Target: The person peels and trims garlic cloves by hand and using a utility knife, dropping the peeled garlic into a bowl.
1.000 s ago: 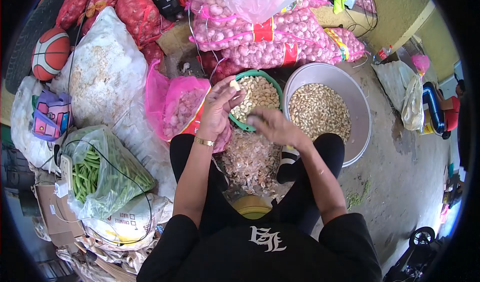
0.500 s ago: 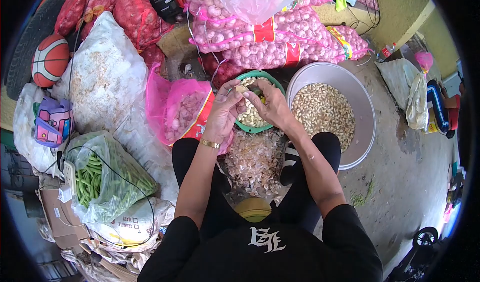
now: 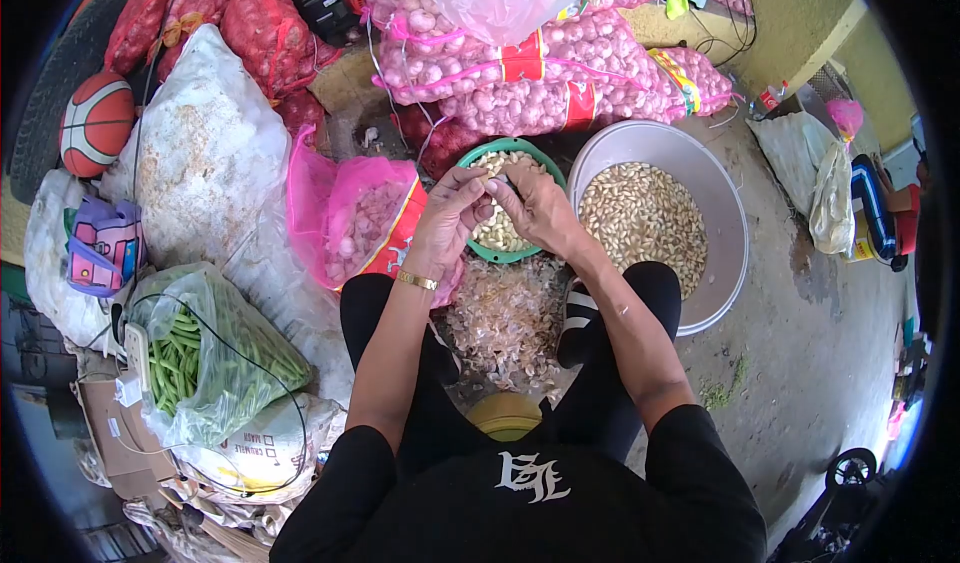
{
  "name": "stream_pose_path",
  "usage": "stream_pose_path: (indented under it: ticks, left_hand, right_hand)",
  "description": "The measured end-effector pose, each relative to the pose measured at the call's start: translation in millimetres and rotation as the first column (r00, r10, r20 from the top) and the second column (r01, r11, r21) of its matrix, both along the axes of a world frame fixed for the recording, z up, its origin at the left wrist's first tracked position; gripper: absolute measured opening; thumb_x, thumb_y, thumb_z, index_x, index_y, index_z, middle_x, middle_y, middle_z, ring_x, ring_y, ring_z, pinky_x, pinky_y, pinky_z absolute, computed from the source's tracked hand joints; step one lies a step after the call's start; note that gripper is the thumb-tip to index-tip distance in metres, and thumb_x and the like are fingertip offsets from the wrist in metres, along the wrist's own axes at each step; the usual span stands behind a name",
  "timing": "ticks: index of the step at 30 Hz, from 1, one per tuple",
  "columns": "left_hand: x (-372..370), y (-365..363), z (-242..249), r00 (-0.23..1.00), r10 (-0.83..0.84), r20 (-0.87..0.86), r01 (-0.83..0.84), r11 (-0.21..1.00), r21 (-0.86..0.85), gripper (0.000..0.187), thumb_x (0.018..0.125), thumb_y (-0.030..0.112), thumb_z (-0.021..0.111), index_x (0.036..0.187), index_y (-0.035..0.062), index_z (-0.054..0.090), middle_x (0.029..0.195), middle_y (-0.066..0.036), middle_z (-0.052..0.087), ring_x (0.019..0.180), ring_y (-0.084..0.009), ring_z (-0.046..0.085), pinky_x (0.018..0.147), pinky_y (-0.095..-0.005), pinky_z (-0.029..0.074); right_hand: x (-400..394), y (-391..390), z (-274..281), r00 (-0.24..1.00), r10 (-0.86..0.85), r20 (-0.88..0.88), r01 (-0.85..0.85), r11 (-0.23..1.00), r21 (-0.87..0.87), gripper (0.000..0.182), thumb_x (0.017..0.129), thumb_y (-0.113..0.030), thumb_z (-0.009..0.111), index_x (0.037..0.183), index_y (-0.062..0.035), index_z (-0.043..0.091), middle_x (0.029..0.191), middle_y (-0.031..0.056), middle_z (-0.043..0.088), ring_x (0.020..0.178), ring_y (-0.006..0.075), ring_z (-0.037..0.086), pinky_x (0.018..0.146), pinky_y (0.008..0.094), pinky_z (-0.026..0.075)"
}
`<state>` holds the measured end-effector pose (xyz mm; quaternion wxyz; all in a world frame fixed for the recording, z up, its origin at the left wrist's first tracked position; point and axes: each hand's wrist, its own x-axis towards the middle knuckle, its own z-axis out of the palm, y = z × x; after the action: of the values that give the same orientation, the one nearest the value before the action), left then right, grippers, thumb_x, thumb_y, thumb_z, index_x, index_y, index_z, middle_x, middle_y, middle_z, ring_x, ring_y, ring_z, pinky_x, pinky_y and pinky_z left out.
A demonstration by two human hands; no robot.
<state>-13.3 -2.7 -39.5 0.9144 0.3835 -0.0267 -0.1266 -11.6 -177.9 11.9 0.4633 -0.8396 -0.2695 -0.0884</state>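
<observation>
My left hand (image 3: pixel 452 213) pinches a small pale garlic clove (image 3: pixel 490 187) between thumb and fingertips. My right hand (image 3: pixel 540 209) is closed, with its thumb against the same clove; whatever else lies within its curled fingers is hidden. Both hands are above a green basin (image 3: pixel 508 257) of peeled, cream-coloured cloves. Right of it, a large grey tub (image 3: pixel 738 233) contains many brownish unpeeled cloves (image 3: pixel 645 213) in liquid. Below the basin, papery garlic skins (image 3: pixel 505 313) are heaped on the floor between my feet.
An open pink mesh bag (image 3: pixel 335 213) of garlic stands left of the basin. Full garlic sacks (image 3: pixel 560 73) are stacked behind. A clear bag of green beans (image 3: pixel 175 363), a cable and a basketball (image 3: pixel 97 125) are at left. A yellowish round seat (image 3: pixel 503 418) shows between my legs.
The brownish clove between my fingertips is now mostly covered, with a pale bit showing. My right thumb and fingers have shifted slightly. The whole view has moved a little.
</observation>
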Motion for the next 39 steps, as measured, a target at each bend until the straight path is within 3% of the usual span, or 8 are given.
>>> stream_pose_path:
  ticks: [3,5,12,18,20,24,29,39]
  left_hand:
    - [1.2,-0.9,0.1,0.998,-0.015,0.056,0.015,1.000,0.003,0.012,0.090,0.011,0.065,0.101,0.0084,0.062,0.095,-0.002,0.066,0.082,-0.0086,0.063,0.074,-0.0246,0.055]
    - [-0.6,-6.3,1.6,0.989,0.073,0.126,-0.078,0.996,0.036,0.010,0.091,0.011,0.064,0.099,0.0084,0.061,0.096,-0.002,0.067,0.084,-0.0095,0.063,0.076,-0.0258,0.055]
    - [-8.2,-8.7,21.7,0.989,0.073,0.130,-0.085,0.993,0.085,0.009,0.091,0.007,0.062,0.100,0.0069,0.060,0.103,-0.004,0.065,0.093,-0.0126,0.064,0.083,-0.0299,0.056]
    - [-6.3,-11.4,15.8,0.952,0.098,0.290,-0.171,0.956,0.240,0.008,0.092,0.005,0.060,0.100,0.0044,0.060,0.108,-0.006,0.062,0.097,-0.0136,0.063,0.084,-0.0330,0.058]
    - [-5.8,-14.0,9.5,0.919,0.190,0.345,-0.284,0.927,0.244,0.008,0.092,0.006,0.061,0.099,0.0034,0.060,0.107,-0.006,0.061,0.097,-0.0131,0.063,0.080,-0.0312,0.059]
    - [-5.8,-10.5,10.8,0.917,0.197,0.347,-0.294,0.921,0.255,0.017,0.091,0.006,0.062,0.107,0.0026,0.060,0.107,-0.005,0.061,0.097,-0.0134,0.063,0.081,-0.0317,0.059]
    - [-9.5,-7.9,29.3,0.976,-0.017,0.217,-0.022,0.984,0.177,0.034,0.089,0.007,0.063,0.122,0.0033,0.056,0.107,-0.005,0.061,0.096,-0.0131,0.063,0.082,-0.0308,0.058]
    - [-1.7,1.8,12.9,0.994,-0.046,0.098,0.034,0.992,0.122,0.018,0.091,0.007,0.062,0.108,0.0033,0.060,0.101,-0.005,0.065,0.089,-0.0123,0.065,0.077,-0.0280,0.060]
  right_hand:
    - [2.2,-0.8,-0.2,0.995,0.033,-0.095,-0.036,0.999,-0.035,0.027,0.094,-0.027,0.057,0.092,-0.0007,0.062,0.073,0.0214,0.062,0.068,0.0374,0.062,0.059,0.0410,0.047]
    - [1.9,-1.0,0.6,0.994,0.068,-0.087,-0.062,0.996,0.062,0.028,0.094,-0.026,0.056,0.089,0.0006,0.060,0.071,0.0226,0.060,0.066,0.0375,0.061,0.058,0.0418,0.046]
    - [15.3,-5.8,-10.4,0.999,0.040,0.015,-0.041,0.996,0.076,0.028,0.094,-0.024,0.055,0.085,0.0018,0.057,0.066,0.0241,0.055,0.061,0.0384,0.058,0.057,0.0426,0.044]
    - [18.1,-6.4,-15.6,0.998,0.046,0.036,-0.050,0.993,0.108,0.027,0.094,-0.026,0.055,0.086,0.0007,0.057,0.066,0.0238,0.056,0.062,0.0406,0.058,0.056,0.0447,0.044]
    - [15.3,-5.6,-16.1,0.990,0.049,0.134,-0.053,0.998,0.022,0.028,0.094,-0.027,0.055,0.088,-0.0006,0.058,0.067,0.0236,0.057,0.063,0.0416,0.059,0.056,0.0469,0.044]
    - [4.4,-3.7,-8.1,0.994,0.074,0.084,-0.070,0.996,-0.059,0.028,0.094,-0.028,0.055,0.090,-0.0014,0.059,0.068,0.0236,0.058,0.064,0.0426,0.059,0.057,0.0487,0.045]
    - [7.9,-6.4,-11.5,0.995,0.088,0.052,-0.090,0.995,0.042,0.029,0.094,-0.029,0.055,0.092,-0.0003,0.058,0.071,0.0243,0.059,0.067,0.0432,0.059,0.058,0.0472,0.044]
    - [7.5,-12.9,-10.2,0.996,0.079,0.033,-0.080,0.997,0.022,0.028,0.093,-0.025,0.054,0.088,0.0022,0.056,0.069,0.0260,0.055,0.065,0.0432,0.056,0.057,0.0456,0.043]
